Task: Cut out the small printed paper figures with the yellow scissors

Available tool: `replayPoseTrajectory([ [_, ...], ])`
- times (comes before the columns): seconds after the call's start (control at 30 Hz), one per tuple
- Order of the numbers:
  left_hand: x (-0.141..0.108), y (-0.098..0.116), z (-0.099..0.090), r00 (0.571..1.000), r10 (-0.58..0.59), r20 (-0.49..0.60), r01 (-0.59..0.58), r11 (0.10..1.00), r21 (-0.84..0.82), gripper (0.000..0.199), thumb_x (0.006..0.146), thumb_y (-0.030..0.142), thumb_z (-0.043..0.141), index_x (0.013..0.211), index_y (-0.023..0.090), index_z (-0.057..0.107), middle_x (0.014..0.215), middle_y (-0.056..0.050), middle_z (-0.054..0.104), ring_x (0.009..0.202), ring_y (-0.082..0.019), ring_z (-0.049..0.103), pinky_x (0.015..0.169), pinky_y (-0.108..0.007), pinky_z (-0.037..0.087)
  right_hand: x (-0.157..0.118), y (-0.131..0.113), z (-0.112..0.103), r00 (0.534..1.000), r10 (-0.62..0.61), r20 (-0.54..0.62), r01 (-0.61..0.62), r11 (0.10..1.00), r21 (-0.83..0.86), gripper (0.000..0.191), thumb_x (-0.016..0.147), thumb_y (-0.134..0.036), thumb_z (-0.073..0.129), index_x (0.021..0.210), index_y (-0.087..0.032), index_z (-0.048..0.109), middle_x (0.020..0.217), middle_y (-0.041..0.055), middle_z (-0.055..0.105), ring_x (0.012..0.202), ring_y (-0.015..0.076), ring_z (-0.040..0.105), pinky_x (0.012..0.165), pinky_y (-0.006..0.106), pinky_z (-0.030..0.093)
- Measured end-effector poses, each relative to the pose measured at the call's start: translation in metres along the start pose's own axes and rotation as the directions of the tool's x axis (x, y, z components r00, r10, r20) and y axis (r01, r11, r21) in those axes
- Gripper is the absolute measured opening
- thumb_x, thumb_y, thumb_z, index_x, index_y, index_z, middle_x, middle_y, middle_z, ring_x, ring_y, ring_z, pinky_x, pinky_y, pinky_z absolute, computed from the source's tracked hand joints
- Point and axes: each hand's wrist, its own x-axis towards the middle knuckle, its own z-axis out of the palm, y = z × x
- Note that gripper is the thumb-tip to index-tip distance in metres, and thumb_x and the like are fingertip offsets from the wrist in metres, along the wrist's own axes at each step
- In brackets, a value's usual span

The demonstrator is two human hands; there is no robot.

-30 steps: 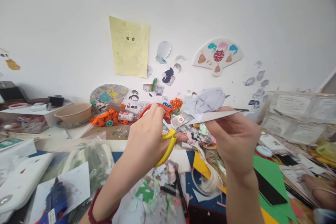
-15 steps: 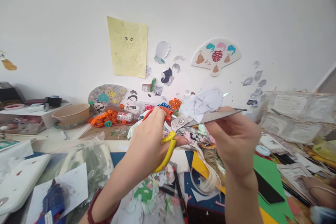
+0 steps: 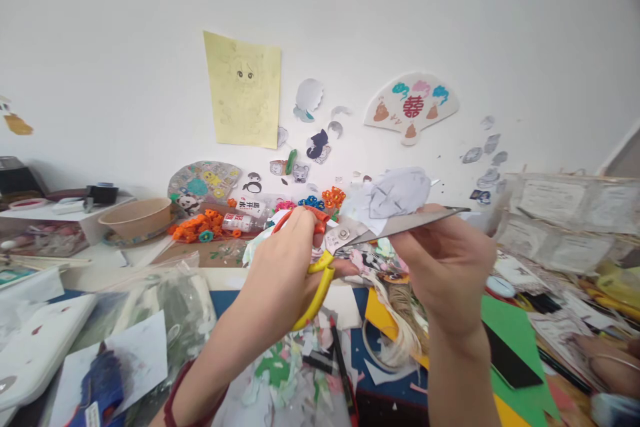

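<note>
My left hand (image 3: 280, 263) is closed around scissors (image 3: 345, 233) with one orange-red handle loop and one yellow loop. Their blades reach rightward, in front of my right hand's fingertips. A white paper piece with pencil lines (image 3: 400, 193) stands just above the blades, its lower edge against them. My right hand (image 3: 445, 267) pinches this paper from below, though the blade covers part of its fingers. Below both hands lie paper scraps (image 3: 277, 367) in green, pink and white.
A blue glue gun (image 3: 103, 380) rests on white paper at lower left. Orange beaded pieces (image 3: 197, 225) and a beige bowl (image 3: 135, 217) stand behind. Green card (image 3: 510, 353), twine (image 3: 400, 307) and a black-and-red pen (image 3: 343, 367) lie nearby. Another person's hand (image 3: 610, 360) is at far right.
The paper piece has shifted slightly to the right and tilted a little. The scissor blades look slightly closer together. Both hands stay nearly in place.
</note>
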Motion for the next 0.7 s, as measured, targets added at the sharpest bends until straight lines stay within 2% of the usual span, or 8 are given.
replayPoseTrajectory([
  [0.13,-0.0013,-0.0010,0.0000,1.000,-0.002,0.000,0.002,1.000,0.028,0.036,0.090,0.039,0.056,0.081,0.027,0.024,0.080,0.002,0.047,0.062,-0.016,0.035,0.060,-0.029,0.026,-0.0005,0.0009,-0.0013,1.000,0.003,0.020,-0.003,1.000,0.011,0.024,0.081,-0.002,0.070,0.088,-0.023,0.077,0.081,-0.0021,0.078,0.075,0.0145,0.074,0.071,0.026,0.064],
  [0.33,-0.0010,0.0020,-0.0038,1.000,-0.013,0.028,0.010,0.996,0.091,0.032,0.094,0.051,0.044,0.082,0.026,0.027,0.083,0.000,0.048,0.065,-0.018,0.039,0.060,-0.030,0.027,0.0004,-0.0004,-0.0044,0.998,0.025,0.065,-0.027,0.999,0.030,0.029,0.081,0.003,0.067,0.089,-0.024,0.076,0.082,-0.0045,0.076,0.078,0.0108,0.071,0.075,0.021,0.061],
  [0.57,-0.0028,0.0030,-0.0050,1.000,0.008,0.022,-0.010,0.993,0.116,0.034,0.095,0.057,0.036,0.084,0.026,0.027,0.081,0.000,0.046,0.061,-0.017,0.035,0.059,-0.030,0.028,0.0009,-0.0023,-0.0070,0.997,0.017,0.073,-0.018,1.000,0.008,0.025,0.081,0.002,0.068,0.083,-0.022,0.075,0.078,-0.0043,0.075,0.073,0.0102,0.069,0.070,0.019,0.060],
  [0.7,-0.0025,0.0044,-0.0050,0.999,-0.008,0.036,0.003,0.993,0.115,0.036,0.095,0.059,0.033,0.084,0.026,0.027,0.080,0.000,0.047,0.060,-0.017,0.035,0.059,-0.030,0.028,0.0010,-0.0019,-0.0063,0.997,0.008,0.073,-0.009,1.000,0.018,0.025,0.081,0.001,0.068,0.085,-0.023,0.075,0.079,-0.0048,0.075,0.075,0.0099,0.069,0.073,0.020,0.060],
])
